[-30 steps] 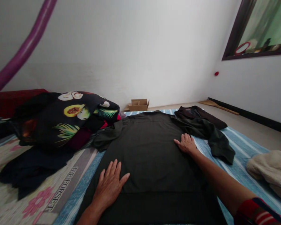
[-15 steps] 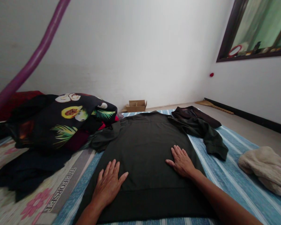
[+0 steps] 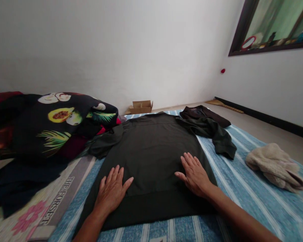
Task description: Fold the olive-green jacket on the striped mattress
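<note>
A dark green long-sleeved top (image 3: 151, 151) lies spread flat, its collar end away from me and its wide hem band nearest me. My left hand (image 3: 112, 189) rests flat on the left side of its lower body, fingers stretched out. On the right side, my right hand (image 3: 194, 174) lies palm down with its thumb spread. Neither hand grips the cloth. The right sleeve reaches out over the blue striped sheet (image 3: 244, 164), while the left sleeve runs toward the clothes heap and is partly hidden there.
A heap of clothes with a black fruit-print garment (image 3: 73, 124) fills the left. Folded dark brown clothing (image 3: 207, 114) lies beyond the right sleeve. A beige fuzzy garment (image 3: 274, 164) is at the right. An open cardboard box (image 3: 141, 107) stands by the wall.
The camera view has shifted, moving the scene up and left in the picture and taking the purple tube almost out of sight. Both hands stay flat on the top.
</note>
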Available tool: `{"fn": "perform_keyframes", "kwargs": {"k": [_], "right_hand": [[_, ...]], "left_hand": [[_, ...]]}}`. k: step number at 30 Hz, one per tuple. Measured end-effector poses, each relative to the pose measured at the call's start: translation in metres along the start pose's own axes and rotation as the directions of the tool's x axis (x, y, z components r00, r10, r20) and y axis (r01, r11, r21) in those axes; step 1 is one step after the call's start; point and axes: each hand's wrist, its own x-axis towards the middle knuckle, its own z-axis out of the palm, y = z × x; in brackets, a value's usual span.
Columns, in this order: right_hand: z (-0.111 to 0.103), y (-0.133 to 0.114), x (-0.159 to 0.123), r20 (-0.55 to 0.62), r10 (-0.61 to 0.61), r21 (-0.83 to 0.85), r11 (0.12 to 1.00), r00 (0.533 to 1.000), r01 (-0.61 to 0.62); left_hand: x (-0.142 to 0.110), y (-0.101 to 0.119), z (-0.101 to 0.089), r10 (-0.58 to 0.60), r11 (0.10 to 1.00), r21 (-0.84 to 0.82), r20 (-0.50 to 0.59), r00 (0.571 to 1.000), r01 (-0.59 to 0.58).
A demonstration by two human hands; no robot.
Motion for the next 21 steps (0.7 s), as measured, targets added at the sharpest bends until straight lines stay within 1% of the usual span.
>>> {"fn": "perform_keyframes", "kwargs": {"k": [4, 8, 11, 13, 17, 21], "right_hand": [[0.008, -0.004, -0.013, 0.057, 0.028, 0.013, 1.0, 0.998, -0.028], [0.009, -0.003, -0.015, 0.04, 0.049, 0.018, 0.999, 0.998, -0.049], [0.008, 0.004, -0.017, -0.012, 0.065, 0.007, 0.998, 0.998, -0.065], [0.009, 0.012, -0.019, -0.033, 0.103, -0.01, 0.995, 0.994, -0.104], [0.014, 0.026, -0.023, -0.019, 0.18, -0.019, 0.983, 0.983, -0.18], [0.016, 0.03, -0.023, -0.018, 0.184, -0.001, 0.983, 0.983, -0.184]], "left_hand": [[0.003, -0.002, 0.003, 0.009, 1.0, 0.001, -0.025, 1.0, -0.009], [0.004, -0.003, 0.004, 0.009, 1.0, -0.012, -0.021, 1.0, -0.009], [0.004, -0.003, 0.003, 0.009, 1.0, -0.008, -0.019, 1.0, -0.009], [0.003, -0.003, 0.003, 0.008, 1.0, -0.005, -0.016, 1.0, -0.008], [0.002, -0.001, 0.001, 0.003, 1.0, -0.006, 0.004, 1.0, -0.003], [0.003, -0.002, -0.003, -0.007, 1.0, -0.023, 0.031, 0.999, 0.007]]}}
